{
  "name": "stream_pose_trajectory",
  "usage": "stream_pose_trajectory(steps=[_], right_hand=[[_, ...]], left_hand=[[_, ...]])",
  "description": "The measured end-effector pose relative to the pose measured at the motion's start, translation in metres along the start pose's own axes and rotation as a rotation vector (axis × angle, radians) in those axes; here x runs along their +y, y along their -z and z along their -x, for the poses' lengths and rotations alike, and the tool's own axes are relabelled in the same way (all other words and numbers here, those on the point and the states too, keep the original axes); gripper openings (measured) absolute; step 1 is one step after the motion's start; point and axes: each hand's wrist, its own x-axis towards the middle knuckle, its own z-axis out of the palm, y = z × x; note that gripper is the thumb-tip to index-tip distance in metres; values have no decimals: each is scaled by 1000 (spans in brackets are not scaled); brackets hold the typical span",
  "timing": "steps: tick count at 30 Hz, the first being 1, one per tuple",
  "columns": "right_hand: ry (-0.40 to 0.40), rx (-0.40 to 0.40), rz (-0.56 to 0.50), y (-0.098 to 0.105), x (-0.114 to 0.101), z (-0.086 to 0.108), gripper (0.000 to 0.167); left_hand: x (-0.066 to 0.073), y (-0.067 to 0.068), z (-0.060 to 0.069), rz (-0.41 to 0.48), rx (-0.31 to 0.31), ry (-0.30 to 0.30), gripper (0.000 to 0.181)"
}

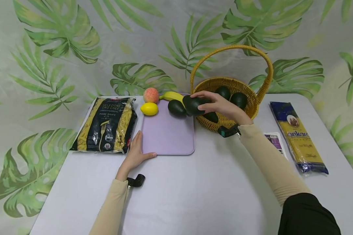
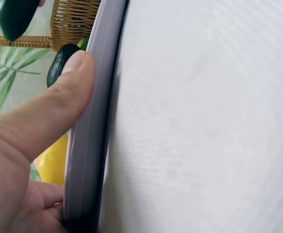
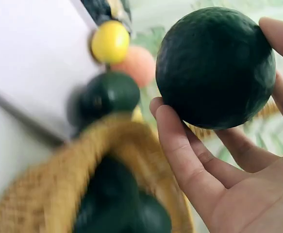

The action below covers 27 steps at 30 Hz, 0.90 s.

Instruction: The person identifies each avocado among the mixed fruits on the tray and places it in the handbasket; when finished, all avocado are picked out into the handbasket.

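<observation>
My right hand [image 1: 223,106] holds a dark green avocado [image 1: 192,106] in its fingertips, raised between the tray and the wicker basket [image 1: 256,102]. In the right wrist view the avocado [image 3: 214,68] sits between the thumb and spread fingers. Another avocado [image 1: 176,108] lies at the far part of the lilac tray [image 1: 167,140], with a banana [image 1: 171,96], a peach [image 1: 151,95] and a lemon [image 1: 149,109] around it. At the tray's near left corner rests my left hand [image 1: 135,154], thumb along the near rim, fingers along the left side.
More avocados [image 1: 239,99] lie inside the basket, whose tall handle [image 1: 232,47] arches over it. A penne bag [image 1: 104,125] lies left of the tray. On the right lie a spaghetti packet [image 1: 298,137] and a partly hidden purple-and-white packet [image 1: 275,142]. A leaf-patterned cloth hangs behind.
</observation>
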Motion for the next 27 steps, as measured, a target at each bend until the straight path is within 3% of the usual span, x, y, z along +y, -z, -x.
stream_pose_trajectory(steps=[4, 9, 14, 21, 27], right_hand=[[-41, 71, -26, 23, 8, 18, 46], [-84, 159, 17, 49, 18, 42, 47], [-124, 205, 8, 69, 26, 64, 48], [-167, 237, 71, 81, 33, 81, 52], [-191, 229, 115, 81, 40, 80, 53]], left_hand=[[0, 0, 0, 0, 1, 2, 113], [-1, 1, 0, -4, 3, -5, 113], [0, 0, 0, -2, -5, -5, 113], [-2, 0, -1, -10, -8, -4, 113], [-2, 0, -1, -13, -2, -11, 113]])
